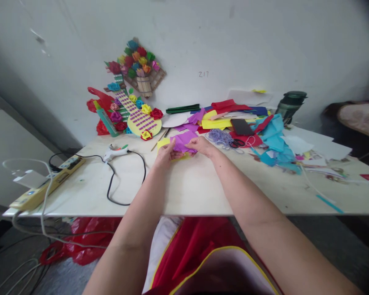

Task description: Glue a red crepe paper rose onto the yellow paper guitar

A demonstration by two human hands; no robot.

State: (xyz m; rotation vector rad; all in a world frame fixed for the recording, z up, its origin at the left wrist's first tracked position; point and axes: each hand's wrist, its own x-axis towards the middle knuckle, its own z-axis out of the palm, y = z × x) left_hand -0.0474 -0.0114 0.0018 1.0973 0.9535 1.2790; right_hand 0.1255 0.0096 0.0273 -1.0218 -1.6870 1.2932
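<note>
Between my two hands is a piece of purple crepe paper (pixel 182 140), lifted a little over the table. My left hand (pixel 168 154) grips its left edge, thumb on top and fingers underneath. At the right edge my right hand (pixel 200 145) pinches the paper, thumb against fingers. A yellow paper piece (pixel 163 142) shows behind and below the purple one; whether it is held too, I cannot tell. Just right of my right hand lies a tangle of lavender yarn (pixel 220 138), with dark-handled scissors (pixel 237 143) beside it.
A white glue gun (pixel 116 153) with its black cord lies left, near a yellow power strip (pixel 57 180). A flower-decorated paper guitar (pixel 141 119) leans at the back left. Coloured paper, a phone (pixel 242 127), blue scraps (pixel 272 137) and a dark bottle (pixel 290 107) crowd the back right.
</note>
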